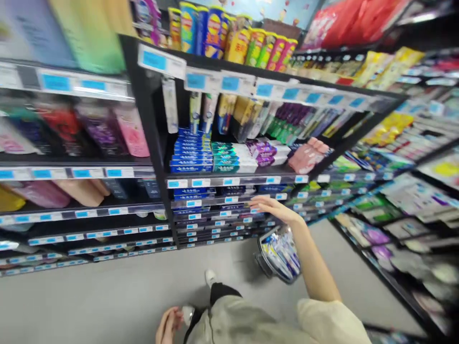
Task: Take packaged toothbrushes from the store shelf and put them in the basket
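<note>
Though smeared by blur at far left, made out as pink bottles (131,129) on a black shelf, blue price tags beneath. Low at the bottom edge, left hand (168,326), fingers curled, just beside a white shoe (188,313); cannot tell whether closed on anything. Hands well apart. Further right, a toothpaste bay: dark blue boxes (191,155) stacked flat, green-and-white boxes (229,155) touching them, then purple boxes (265,150), then pink packs (308,155) at the end. Crisp tubes (215,26) upright on the top deck. Below the bay, a narrow lower shelf (229,199) with blue cartons (193,192), long, slim, lying flat behind a tag rail. Right hand (276,208) stretched to that rail's right end, palm down, fingers spread and empty, tips at or just off the edge; cannot tell which. Judged best done by keeping the wrist level with the gap between shelves, sliding in flat rather than from above, and gripping one carton by its long sides without dragging the row. Under the forearm, a basket (265,243) on the grey floor, full of small packets. Far right, more shelving, blurred.
</note>
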`<action>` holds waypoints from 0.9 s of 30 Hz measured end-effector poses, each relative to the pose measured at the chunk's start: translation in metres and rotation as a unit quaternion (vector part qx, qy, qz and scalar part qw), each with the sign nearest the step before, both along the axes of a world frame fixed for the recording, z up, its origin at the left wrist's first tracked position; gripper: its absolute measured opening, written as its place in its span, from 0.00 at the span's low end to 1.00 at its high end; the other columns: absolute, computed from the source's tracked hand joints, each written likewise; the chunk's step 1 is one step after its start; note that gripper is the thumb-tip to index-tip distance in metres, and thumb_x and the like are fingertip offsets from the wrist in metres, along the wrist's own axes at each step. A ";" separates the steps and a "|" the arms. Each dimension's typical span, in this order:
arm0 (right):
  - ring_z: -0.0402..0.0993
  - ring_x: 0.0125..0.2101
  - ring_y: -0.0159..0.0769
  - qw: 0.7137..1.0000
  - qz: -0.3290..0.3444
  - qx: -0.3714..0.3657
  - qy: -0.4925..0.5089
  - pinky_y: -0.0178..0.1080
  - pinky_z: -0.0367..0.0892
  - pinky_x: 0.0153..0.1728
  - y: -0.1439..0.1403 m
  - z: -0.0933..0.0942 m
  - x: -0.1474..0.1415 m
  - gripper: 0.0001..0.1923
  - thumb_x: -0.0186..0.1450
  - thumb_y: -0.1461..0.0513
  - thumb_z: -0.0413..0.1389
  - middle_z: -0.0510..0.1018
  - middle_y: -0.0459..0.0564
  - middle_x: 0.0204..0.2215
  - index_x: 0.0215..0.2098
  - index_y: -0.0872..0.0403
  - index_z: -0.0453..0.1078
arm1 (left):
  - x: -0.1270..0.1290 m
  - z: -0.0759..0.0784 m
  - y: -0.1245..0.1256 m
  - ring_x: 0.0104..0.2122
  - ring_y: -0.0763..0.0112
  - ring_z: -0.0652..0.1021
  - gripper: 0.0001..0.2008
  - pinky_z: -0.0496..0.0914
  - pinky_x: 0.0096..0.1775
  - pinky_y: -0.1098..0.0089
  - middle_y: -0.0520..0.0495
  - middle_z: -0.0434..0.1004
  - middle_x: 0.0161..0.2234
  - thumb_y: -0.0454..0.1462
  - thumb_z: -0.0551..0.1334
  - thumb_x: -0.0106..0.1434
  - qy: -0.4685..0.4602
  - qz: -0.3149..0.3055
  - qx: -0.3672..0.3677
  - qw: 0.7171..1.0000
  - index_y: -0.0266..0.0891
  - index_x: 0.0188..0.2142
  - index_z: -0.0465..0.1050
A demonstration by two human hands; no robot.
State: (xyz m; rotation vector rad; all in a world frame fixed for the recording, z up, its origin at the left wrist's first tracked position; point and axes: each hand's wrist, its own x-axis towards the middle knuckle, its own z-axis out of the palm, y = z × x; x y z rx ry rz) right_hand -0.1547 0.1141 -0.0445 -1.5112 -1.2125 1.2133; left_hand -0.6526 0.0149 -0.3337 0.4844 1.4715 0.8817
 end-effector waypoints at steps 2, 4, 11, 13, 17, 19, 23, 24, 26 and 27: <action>0.82 0.50 0.46 0.991 -0.123 0.000 0.059 0.47 0.76 0.51 -0.056 -0.027 0.028 0.22 0.66 0.50 0.66 0.83 0.58 0.53 0.55 0.50 0.75 | -0.001 0.016 0.010 0.35 0.52 0.85 0.30 0.79 0.37 0.60 0.43 0.86 0.31 0.61 0.73 0.40 0.003 -0.068 0.006 0.998 0.41 0.34 0.81; 0.83 0.45 0.44 0.952 -0.274 0.005 0.139 0.43 0.77 0.44 -0.110 -0.056 0.054 0.17 0.67 0.54 0.65 0.84 0.58 0.50 0.52 0.51 0.76 | 0.006 0.030 0.020 0.37 0.53 0.85 0.29 0.79 0.39 0.61 0.43 0.86 0.33 0.60 0.73 0.42 0.018 -0.107 0.019 0.994 0.42 0.36 0.80; 0.81 0.30 0.37 0.756 -0.575 -0.073 0.305 0.38 0.73 0.35 -0.270 -0.142 0.106 0.02 0.68 0.62 0.58 0.79 0.45 0.26 0.37 0.50 0.73 | 0.086 0.041 0.036 0.32 0.58 0.83 0.27 0.76 0.35 0.64 0.44 0.85 0.32 0.58 0.72 0.46 0.040 -0.228 0.077 0.970 0.40 0.36 0.79; 0.80 0.29 0.37 0.738 -0.594 -0.087 0.310 0.38 0.72 0.35 -0.305 -0.162 0.114 0.01 0.66 0.63 0.59 0.77 0.44 0.24 0.36 0.50 0.73 | 0.118 0.040 0.033 0.32 0.60 0.82 0.28 0.75 0.34 0.65 0.44 0.85 0.32 0.58 0.72 0.47 0.027 -0.247 0.083 0.965 0.39 0.37 0.79; 0.81 0.29 0.39 0.723 -0.601 -0.124 0.317 0.40 0.71 0.35 -0.362 -0.194 0.143 0.03 0.63 0.63 0.61 0.77 0.44 0.23 0.36 0.50 0.72 | 0.198 0.041 0.006 0.31 0.63 0.81 0.27 0.74 0.34 0.66 0.44 0.84 0.32 0.58 0.71 0.50 0.013 -0.265 0.093 0.960 0.39 0.37 0.78; 0.81 0.30 0.38 0.719 -0.603 -0.131 0.319 0.39 0.71 0.36 -0.387 -0.206 0.166 0.04 0.63 0.62 0.62 0.77 0.44 0.24 0.37 0.50 0.72 | 0.244 0.041 -0.021 0.32 0.62 0.82 0.27 0.74 0.35 0.66 0.43 0.84 0.32 0.59 0.70 0.51 0.012 -0.292 0.096 0.952 0.39 0.37 0.76; 0.81 0.31 0.35 0.714 -0.608 -0.141 0.319 0.36 0.71 0.36 -0.429 -0.226 0.211 0.07 0.62 0.60 0.62 0.79 0.43 0.27 0.38 0.49 0.71 | 0.337 0.036 -0.091 0.35 0.61 0.83 0.30 0.76 0.38 0.63 0.40 0.84 0.36 0.63 0.59 0.60 0.005 -0.424 0.095 0.900 0.39 0.41 0.74; 0.81 0.31 0.35 0.713 -0.607 -0.146 0.318 0.36 0.71 0.36 -0.436 -0.231 0.218 0.08 0.62 0.59 0.62 0.80 0.44 0.28 0.39 0.49 0.70 | 0.357 0.035 -0.106 0.35 0.60 0.83 0.30 0.76 0.38 0.63 0.39 0.84 0.36 0.63 0.58 0.61 -0.003 -0.462 0.089 0.883 0.39 0.42 0.74; 0.81 0.31 0.35 0.711 -0.606 -0.163 0.317 0.36 0.71 0.36 -0.447 -0.241 0.227 0.09 0.62 0.58 0.62 0.80 0.44 0.29 0.39 0.49 0.70 | 0.392 0.034 -0.129 0.35 0.59 0.83 0.30 0.76 0.38 0.62 0.38 0.85 0.37 0.62 0.60 0.61 -0.022 -0.526 0.077 0.847 0.38 0.42 0.77; 0.81 0.31 0.36 0.711 -0.604 -0.175 0.315 0.37 0.71 0.37 -0.450 -0.247 0.227 0.09 0.61 0.57 0.62 0.80 0.44 0.29 0.39 0.49 0.69 | 0.407 0.034 -0.137 0.35 0.59 0.83 0.30 0.76 0.39 0.62 0.38 0.85 0.38 0.61 0.62 0.61 -0.029 -0.559 0.078 0.825 0.38 0.43 0.78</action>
